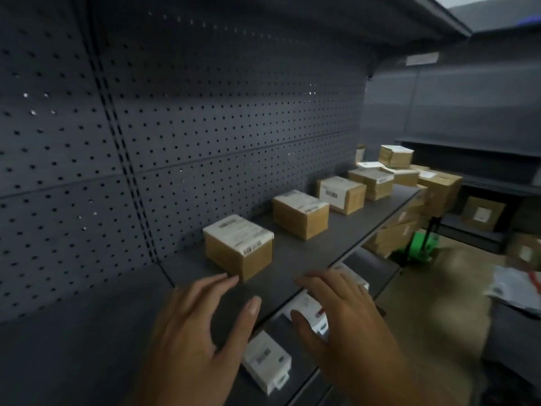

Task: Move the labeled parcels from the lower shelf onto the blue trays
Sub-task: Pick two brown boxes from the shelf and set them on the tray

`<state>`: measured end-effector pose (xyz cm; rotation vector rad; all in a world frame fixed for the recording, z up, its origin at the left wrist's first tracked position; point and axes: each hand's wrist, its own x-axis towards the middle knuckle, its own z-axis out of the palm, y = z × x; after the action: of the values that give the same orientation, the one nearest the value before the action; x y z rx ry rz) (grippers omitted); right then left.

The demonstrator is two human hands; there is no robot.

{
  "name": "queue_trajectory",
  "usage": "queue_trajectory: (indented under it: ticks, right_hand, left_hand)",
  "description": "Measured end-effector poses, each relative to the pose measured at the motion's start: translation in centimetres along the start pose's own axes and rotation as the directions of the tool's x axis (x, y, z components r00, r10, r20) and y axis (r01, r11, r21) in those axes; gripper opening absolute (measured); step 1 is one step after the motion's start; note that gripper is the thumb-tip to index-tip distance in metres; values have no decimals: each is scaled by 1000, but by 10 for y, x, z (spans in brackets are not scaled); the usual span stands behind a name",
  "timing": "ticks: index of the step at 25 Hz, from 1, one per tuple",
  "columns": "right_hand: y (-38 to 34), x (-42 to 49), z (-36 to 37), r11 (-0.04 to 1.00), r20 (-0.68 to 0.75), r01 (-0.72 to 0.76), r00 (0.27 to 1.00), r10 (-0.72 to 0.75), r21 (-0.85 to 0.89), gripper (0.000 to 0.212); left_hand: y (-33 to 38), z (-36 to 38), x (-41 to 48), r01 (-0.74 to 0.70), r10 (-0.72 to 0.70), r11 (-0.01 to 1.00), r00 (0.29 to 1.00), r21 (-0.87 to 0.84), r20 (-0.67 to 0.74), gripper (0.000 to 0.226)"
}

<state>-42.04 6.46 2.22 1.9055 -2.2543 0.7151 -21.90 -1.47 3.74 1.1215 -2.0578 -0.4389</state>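
Both hands are open with fingers spread, and they hold nothing. The left hand (199,326) hangs over the gray shelf (307,259), its fingertips near a brown box (238,253) with a white label on top. The right hand (342,315) hangs over the shelf's front edge and hides part of the white parcels (266,361) lying on the lower shelf (371,260). More boxes (300,213) sit in a row on the flat metal shelf. The back wall (205,127) is full of small round holes.
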Motion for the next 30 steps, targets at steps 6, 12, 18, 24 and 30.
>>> queue_trajectory:
  ticks: [6,12,18,24,30]
  right_hand:
    - [68,85,19,988,-23,139,990,-138,63,43]
    - [154,158,30,926,-154,77,988,-21,370,30]
    - [207,258,53,719,14,-186,971,238,669,59]
    - [208,277,75,697,228,-300,953,197,651,82]
    - [205,269,68,659,220,-241,969,116,713,46]
  left_hand:
    - [13,46,61,102,-99,995,982,9,-162,63]
    - [14,85,113,225,-219,974,942,-4,-254,56]
    - [26,109,131,418,-417,905,834,-80,-361,58]
    - [8,132,129,568,-603,794,693,-214,-395,103]
    - [0,153,127,581,-638,769,679,-265,-363,78]
